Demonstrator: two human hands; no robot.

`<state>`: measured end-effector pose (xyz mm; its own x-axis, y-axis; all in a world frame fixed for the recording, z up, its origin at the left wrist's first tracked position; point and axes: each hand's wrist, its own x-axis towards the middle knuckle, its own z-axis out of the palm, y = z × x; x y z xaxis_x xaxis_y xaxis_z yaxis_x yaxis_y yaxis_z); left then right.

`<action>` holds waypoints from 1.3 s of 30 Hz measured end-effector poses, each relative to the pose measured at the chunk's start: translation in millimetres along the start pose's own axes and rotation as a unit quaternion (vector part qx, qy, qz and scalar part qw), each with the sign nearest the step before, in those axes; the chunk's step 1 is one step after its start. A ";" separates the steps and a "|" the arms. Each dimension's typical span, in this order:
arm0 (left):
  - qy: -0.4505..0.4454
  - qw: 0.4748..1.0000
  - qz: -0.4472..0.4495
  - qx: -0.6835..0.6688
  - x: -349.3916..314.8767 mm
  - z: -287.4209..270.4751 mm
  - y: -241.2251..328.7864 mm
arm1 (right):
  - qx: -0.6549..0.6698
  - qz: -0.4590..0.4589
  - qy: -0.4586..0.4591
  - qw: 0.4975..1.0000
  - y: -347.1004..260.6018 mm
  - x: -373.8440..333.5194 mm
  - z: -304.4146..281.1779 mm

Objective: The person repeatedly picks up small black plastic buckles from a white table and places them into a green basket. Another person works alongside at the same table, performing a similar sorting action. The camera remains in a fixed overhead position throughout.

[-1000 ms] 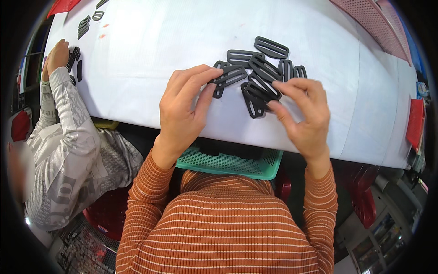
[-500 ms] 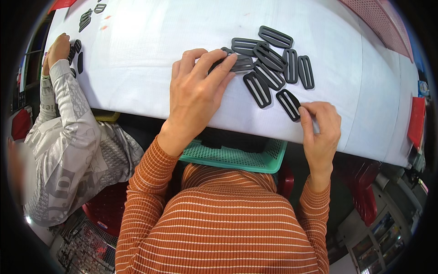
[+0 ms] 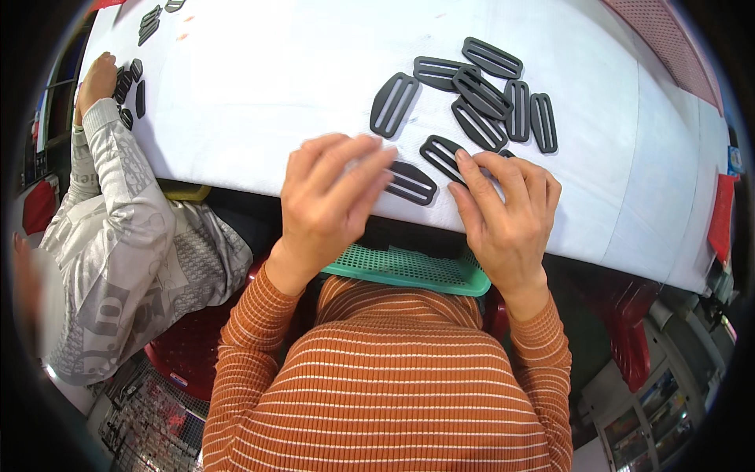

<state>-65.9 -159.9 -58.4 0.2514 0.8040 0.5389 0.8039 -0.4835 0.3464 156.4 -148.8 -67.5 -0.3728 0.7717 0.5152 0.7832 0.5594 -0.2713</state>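
Your left hand (image 3: 336, 193): raised over the near part of the tabletop (image 3: 299, 71), blurred, fingers loosely bent; whether thumb and fingers pinch anything, you cannot tell.

Your right hand (image 3: 507, 200): index fingertip at the near end of a black slotted buckle (image 3: 442, 158), thumb just beside; a firm pinch cannot be told.

Right-hand buckle: up and left of your right hand, the nearer one; long axis from far left to near right, its near end toward your fingertips.

Left-hand buckle (image 3: 415, 174): flat, directly right of your left fingers, which cover its left end; long axis likewise far left to near right; your left hand is nearer.

Lone buckle (image 3: 387, 104): beyond your left hand, long axis pointing mostly away from you.

Buckle group (image 3: 481, 94): six pieces, some overlapping, beyond your right hand.

Green basket (image 3: 472, 286): below the tabletop's near edge.
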 end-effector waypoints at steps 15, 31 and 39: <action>-0.025 0.998 -0.047 0.016 27.9 2.4 -6.1 | 0.002 0.034 0.026 0.999 -8.4 8.6 -9.7; -0.001 1.000 0.020 -0.019 79.6 17.6 -24.0 | 0.076 0.035 0.004 0.996 25.9 54.8 -14.1; -0.051 0.998 -0.012 -0.039 100.8 31.9 -55.0 | 0.013 0.004 -0.016 1.000 44.4 101.0 13.9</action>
<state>-67.6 -41.3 -47.7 0.2899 0.8444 0.4505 0.7671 -0.4864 0.4182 146.6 -41.8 -38.8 -0.3822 0.7858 0.4862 0.7734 0.5600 -0.2971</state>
